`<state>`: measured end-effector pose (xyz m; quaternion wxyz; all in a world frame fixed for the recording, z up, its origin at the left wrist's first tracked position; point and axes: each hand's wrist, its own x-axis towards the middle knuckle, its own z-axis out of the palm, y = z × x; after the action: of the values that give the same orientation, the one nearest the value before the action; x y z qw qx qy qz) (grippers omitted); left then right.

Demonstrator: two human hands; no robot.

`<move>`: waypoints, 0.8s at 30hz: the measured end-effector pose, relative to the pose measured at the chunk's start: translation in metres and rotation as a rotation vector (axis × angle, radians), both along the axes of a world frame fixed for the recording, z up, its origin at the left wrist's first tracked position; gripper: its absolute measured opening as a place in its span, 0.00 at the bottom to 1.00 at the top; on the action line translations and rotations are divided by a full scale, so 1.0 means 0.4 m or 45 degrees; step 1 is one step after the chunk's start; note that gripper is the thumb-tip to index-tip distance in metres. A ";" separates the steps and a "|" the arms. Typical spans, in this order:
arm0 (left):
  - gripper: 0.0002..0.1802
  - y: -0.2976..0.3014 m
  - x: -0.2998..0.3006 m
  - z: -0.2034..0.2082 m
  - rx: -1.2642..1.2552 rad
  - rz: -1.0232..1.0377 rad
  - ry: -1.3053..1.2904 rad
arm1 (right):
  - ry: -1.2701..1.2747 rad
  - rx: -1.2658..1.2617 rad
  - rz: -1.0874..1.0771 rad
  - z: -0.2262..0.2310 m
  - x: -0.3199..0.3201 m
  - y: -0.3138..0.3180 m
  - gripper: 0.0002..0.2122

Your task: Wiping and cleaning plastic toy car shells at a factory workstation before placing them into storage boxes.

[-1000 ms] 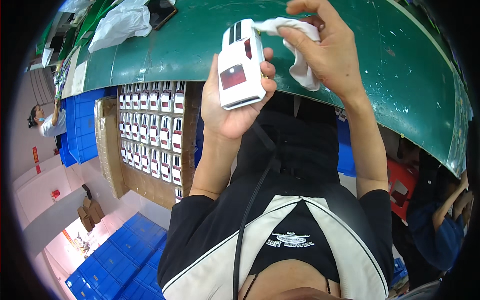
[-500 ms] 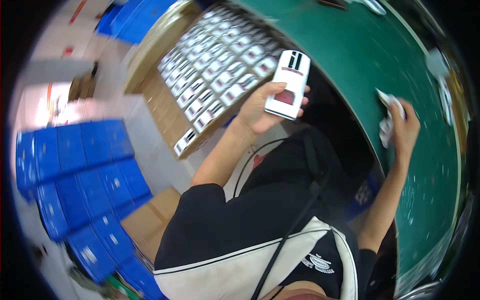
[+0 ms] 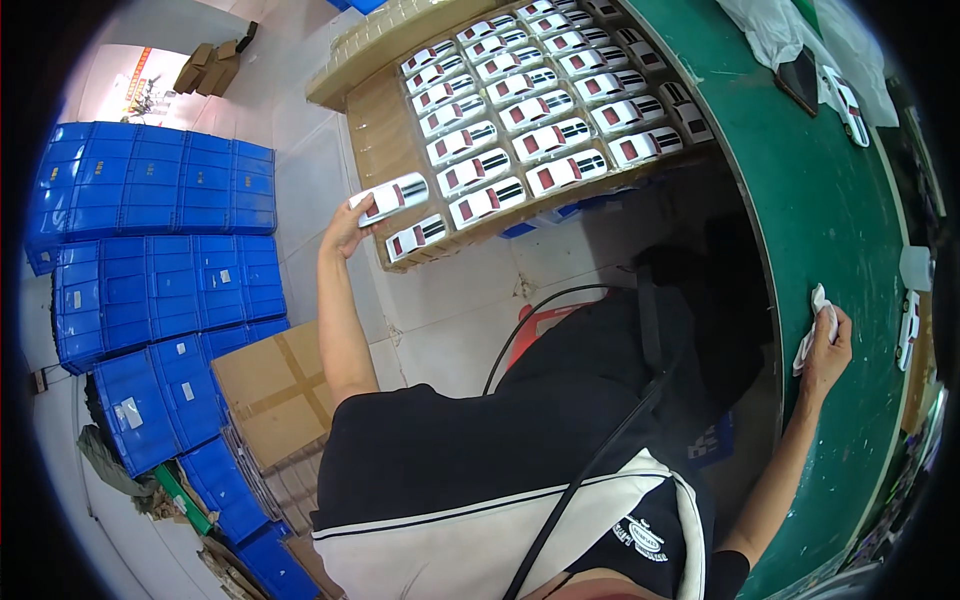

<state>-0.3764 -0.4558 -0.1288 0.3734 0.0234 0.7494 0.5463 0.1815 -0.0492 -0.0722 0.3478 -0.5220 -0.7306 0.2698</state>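
Note:
My left hand (image 3: 346, 230) is closed round the rear end of a white toy car (image 3: 400, 195) with a red window. It holds the car over the left edge of a brown cardboard tray (image 3: 385, 130), beside the nearest toy car (image 3: 417, 237) at the tray's front corner. Rows of similar toy cars (image 3: 540, 108), white with black stripes, fill most of the tray. On the right, my right hand (image 3: 832, 352) pinches a crumpled white cloth (image 3: 819, 303) above the green worktop (image 3: 745, 120), near its left edge.
Stacked blue crates (image 3: 160, 190) and a cardboard box (image 3: 270, 385) stand at the left. Along the worktop's far side lie a dark phone-like object (image 3: 797, 80), a white toy car (image 3: 848, 107), another toy car (image 3: 908, 330) and a plastic bag (image 3: 765, 30). A black cable (image 3: 545, 300) curves past my lap.
My left hand has carried the toy car leftward, from before my body to the tray's left side. My right hand, still holding the cloth, is lower in view. The view has also turned.

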 end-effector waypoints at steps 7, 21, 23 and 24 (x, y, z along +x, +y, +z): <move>0.15 -0.113 -0.049 -0.239 0.077 0.311 0.133 | 0.108 -0.070 0.065 0.002 -0.016 -0.010 0.07; 0.28 -0.021 -0.137 -0.350 -1.460 -0.413 1.142 | 0.075 0.078 0.058 0.036 0.015 -0.029 0.04; 0.28 -0.208 -0.248 -0.314 -1.383 -0.275 0.989 | 0.145 0.078 0.196 0.050 -0.010 -0.012 0.05; 0.27 -0.216 -0.285 -0.287 -1.187 -0.155 1.035 | 0.165 0.086 0.166 0.027 -0.018 -0.003 0.06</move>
<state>-0.4903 -0.5420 -0.2436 0.0598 0.1068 0.9887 0.0867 0.1745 -0.0505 -0.0615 0.3935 -0.4426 -0.7477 0.3003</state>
